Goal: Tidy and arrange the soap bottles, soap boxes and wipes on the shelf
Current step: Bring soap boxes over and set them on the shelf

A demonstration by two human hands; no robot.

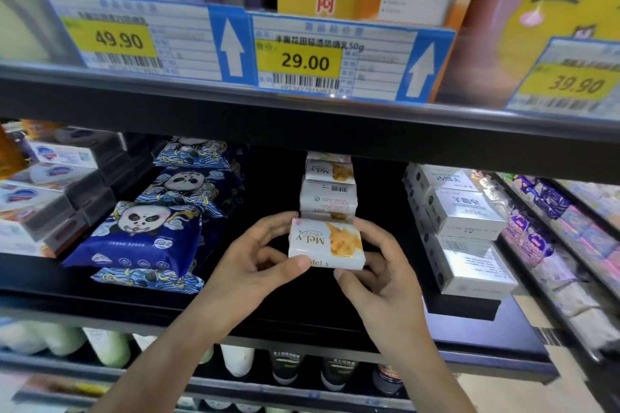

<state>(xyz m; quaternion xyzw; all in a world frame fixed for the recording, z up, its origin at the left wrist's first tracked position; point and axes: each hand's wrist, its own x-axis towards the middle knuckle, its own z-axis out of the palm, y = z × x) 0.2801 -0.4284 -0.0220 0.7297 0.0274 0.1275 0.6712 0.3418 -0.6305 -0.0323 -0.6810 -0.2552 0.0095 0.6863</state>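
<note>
Store shelving fills the view, its dark middle shelf carrying toiletries beneath a rail of price tags reading 49.90, 29.00 and 39.90. At centre, a person holds a soap bar in a white and orange wrapper just above the shelf, at the front of a row of like bars running toward the back. The left hand has its grip on the bar's left end, thumb on the near edge; the right hand grasps the right end, fingers curled round it. To the left lie blue panda-print wipes packs, stacked and lined front to back, with soap boxes piled beyond them. To the right stand white boxes in a stack. Bottles line the shelf below.
</note>
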